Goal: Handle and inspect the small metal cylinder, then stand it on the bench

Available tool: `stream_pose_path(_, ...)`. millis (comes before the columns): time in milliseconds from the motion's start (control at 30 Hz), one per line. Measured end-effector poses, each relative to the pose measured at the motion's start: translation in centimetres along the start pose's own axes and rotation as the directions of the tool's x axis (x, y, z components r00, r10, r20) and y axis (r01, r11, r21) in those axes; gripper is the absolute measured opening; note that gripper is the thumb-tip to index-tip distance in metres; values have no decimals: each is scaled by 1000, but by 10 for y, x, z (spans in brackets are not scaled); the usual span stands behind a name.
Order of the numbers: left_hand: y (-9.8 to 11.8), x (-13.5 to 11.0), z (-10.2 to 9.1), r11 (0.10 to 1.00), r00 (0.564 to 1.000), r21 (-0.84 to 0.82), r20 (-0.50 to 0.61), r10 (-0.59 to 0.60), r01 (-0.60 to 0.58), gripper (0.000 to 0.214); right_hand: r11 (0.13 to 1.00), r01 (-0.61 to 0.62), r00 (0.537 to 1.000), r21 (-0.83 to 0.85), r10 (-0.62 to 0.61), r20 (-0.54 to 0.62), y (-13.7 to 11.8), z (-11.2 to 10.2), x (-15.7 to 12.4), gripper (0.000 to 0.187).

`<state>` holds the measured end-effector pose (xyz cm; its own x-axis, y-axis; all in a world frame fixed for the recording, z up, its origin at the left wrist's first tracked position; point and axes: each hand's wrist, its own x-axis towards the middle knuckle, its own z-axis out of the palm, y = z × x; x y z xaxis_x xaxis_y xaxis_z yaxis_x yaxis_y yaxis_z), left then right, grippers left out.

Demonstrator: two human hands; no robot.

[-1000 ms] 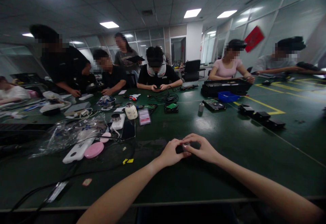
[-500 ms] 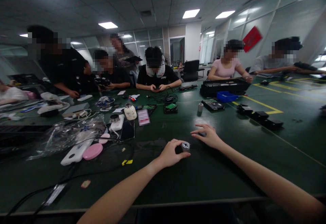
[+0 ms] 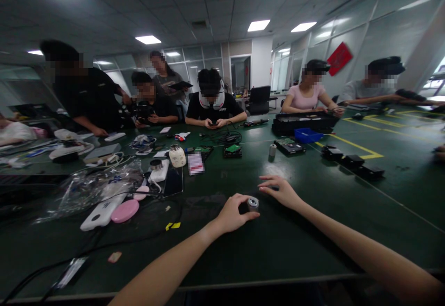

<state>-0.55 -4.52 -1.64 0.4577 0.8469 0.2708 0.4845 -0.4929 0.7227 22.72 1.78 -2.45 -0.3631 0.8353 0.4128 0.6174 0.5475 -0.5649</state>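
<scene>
My left hand (image 3: pixel 233 212) is curled around a small dark cylinder with a silver cap (image 3: pixel 252 203) that stands upright on the green table (image 3: pixel 295 232). My right hand (image 3: pixel 281 190) rests just beyond and right of it, fingers spread and pointing left, palm down on the table. Whether anything lies under the right hand is hidden.
To the left lie a pink round case (image 3: pixel 124 210), a white device (image 3: pixel 98 214), plastic bags (image 3: pixel 93 183), a phone (image 3: pixel 173 181) and cables. Farther off are a silver cylinder (image 3: pixel 272 150), circuit boards (image 3: pixel 232 149), a blue bin (image 3: pixel 307 135) and black boxes (image 3: pixel 352 161). Several people sit around the table.
A second ago both hands were clasped together over the small cylinder. My right hand has since let go and moved forward and right, uncovering the silver cap; my left hand stays on it.
</scene>
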Motion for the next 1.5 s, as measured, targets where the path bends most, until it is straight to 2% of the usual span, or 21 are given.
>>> stream_pose_path(167, -5, 1, 3, 1000, 1000, 24, -21, 1, -1, 43, 960, 125, 992, 249, -128, -3, -41, 9, -9, 15)
stream_pose_path(300, -6, 1, 4, 1000, 1000, 22, -20, 8, -7, 45, 937, 125, 990, 326, -138, 18, -54, 9, -14, 13)
stream_pose_path(500, -6, 0, 4, 1000, 1000, 25, -24, 4, -4, 47, 928, 116, 993, 354, -106, -47, -58, 8, -14, 12)
stream_pose_path(733, -7, 1, 4, 999, 999, 11, -28, 35, -34, 41, 923, 88, 994, 374, -103, 21, -56, 14, -16, 14)
stream_pose_path(933, -7, 0, 4, 1000, 999, 7, -30, 28, -27, 42, 910, 57, 998, 411, -40, -51, -51, 11, -18, 29)
stream_pose_path(1000, -8, 0, 4, 999, 999, 7, -32, 32, -32, 40, 918, 60, 998, 392, -56, -20, -52, 7, -19, 27)
stream_pose_path(1133, -8, 1, 5, 1000, 999, -4, -43, 13, -13, 39, 932, 132, 976, 337, -181, 119, -59, 1, -22, 30)
stream_pose_path(1233, -7, 1, 5, 1000, 999, -20, -34, 0, -1, 41, 940, 147, 964, 309, -205, 167, -64, -1, -23, 28)
stream_pose_path(1367, -6, 0, 4, 999, 999, -21, -32, 24, -25, 46, 928, 167, 973, 332, -210, 97, -63, -3, -23, 20)
stream_pose_path(1500, -6, 0, 3, 999, 998, -16, -30, 46, -47, 43, 924, 144, 984, 355, -172, 46, -61, -2, -22, 12)
